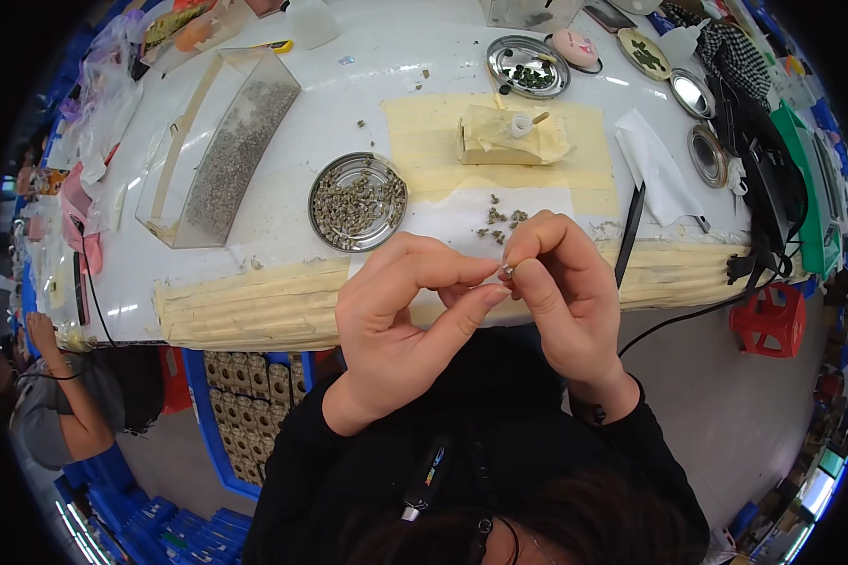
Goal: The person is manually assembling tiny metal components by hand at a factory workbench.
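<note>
Above the table's near edge, my right hand is closed in a pinch, with a tiny silvery metal part between thumb and index finger. My left hand meets it from the other side, fingers curled closed and the index tip against the same part; its thumb tip sits just below. The fingertips partly hide the part. Just beyond my hands, several similar small metal parts lie loose on a white sheet. To the left stands a round metal dish holding many more of them.
A clear box of small grey parts lies left. Behind the sheet sits a tape-wrapped block; a dish of dark green pieces is farther back. A black strip and white cloth lie right. Another person's arm shows far left.
</note>
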